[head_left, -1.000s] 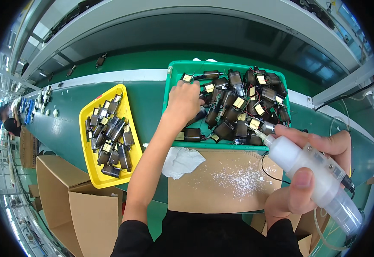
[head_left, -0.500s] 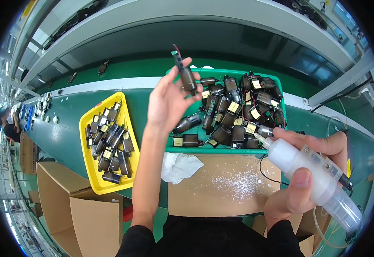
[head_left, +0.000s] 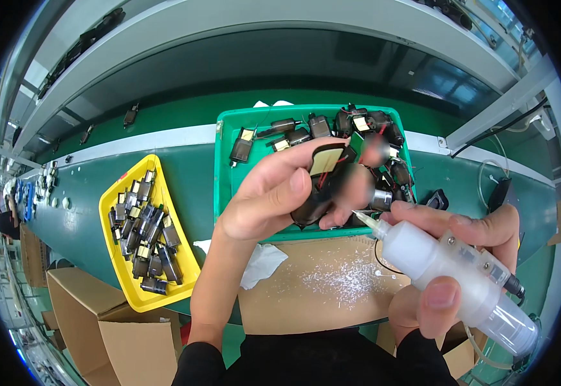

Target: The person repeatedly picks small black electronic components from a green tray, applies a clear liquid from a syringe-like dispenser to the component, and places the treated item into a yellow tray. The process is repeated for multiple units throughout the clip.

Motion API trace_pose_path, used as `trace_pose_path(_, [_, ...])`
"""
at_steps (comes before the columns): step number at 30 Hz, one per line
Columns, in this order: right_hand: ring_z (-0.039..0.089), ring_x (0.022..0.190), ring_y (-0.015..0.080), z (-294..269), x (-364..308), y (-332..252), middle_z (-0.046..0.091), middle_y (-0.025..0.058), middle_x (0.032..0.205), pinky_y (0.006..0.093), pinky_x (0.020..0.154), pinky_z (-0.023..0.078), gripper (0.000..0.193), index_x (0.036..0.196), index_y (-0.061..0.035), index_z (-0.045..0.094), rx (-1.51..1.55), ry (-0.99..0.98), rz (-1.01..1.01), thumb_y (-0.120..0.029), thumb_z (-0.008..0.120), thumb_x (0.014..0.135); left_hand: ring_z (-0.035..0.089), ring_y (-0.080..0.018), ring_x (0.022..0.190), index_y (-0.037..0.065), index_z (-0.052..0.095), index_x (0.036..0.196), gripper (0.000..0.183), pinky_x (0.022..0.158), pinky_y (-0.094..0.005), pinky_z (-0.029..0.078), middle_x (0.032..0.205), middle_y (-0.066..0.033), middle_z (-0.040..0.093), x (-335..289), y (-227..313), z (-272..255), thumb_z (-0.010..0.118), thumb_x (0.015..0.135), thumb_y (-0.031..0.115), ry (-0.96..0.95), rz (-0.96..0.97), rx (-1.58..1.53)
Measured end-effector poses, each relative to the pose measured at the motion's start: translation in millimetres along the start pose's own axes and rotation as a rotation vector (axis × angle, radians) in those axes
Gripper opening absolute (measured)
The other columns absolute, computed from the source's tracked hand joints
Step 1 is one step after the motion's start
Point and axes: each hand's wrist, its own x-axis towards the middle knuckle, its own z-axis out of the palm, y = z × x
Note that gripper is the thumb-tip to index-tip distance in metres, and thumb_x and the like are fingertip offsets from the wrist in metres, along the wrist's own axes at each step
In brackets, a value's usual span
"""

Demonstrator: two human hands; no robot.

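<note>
My left hand (head_left: 255,202) is closed around a dark smoky plastic part (head_left: 325,164) with a pale yellow pad, thin red wires and a bit of green board at its end. It is held over the green tray (head_left: 224,167), where several similar parts lie in a heap. My right hand (head_left: 486,228) grips a fat white dispensing syringe (head_left: 415,251) with a thin tapered nozzle, a metal clip and a clear rear end. The nozzle points up and left, close below the fingers of my left hand. Whether it touches the part cannot be made out.
Left of my arm, a yellow tray (head_left: 116,273) holds more dark parts. A cardboard sheet (head_left: 274,309) strewn with white specks lies in front, beside a crumpled white cloth (head_left: 264,264). An open carton (head_left: 78,309) stands lower left. A shelf beam (head_left: 229,19) crosses above.
My left hand has come down and right, bringing its part beside the syringe nozzle and turning the pad into view. A black piece now shows right of the green tray. The whole view has shifted slightly.
</note>
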Motion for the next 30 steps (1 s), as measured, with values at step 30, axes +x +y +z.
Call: trace_pose_path(30, [0.061,0.094,0.0235,-4.7,29.6,-51.5,0.061,0.0232,0.103,0.0256,0.087,0.044,0.034,0.098,0.0126,0.054,0.082,-0.283,0.796,-0.003,0.065,0.07,0.056,-0.0193,0.081,-0.01,0.049,0.106,0.08,0.073,-0.0315,0.045,0.097,-0.0157,0.055,-8.0,10.6,22.6,0.076,0.064,0.053,0.295,-0.021,0.212])
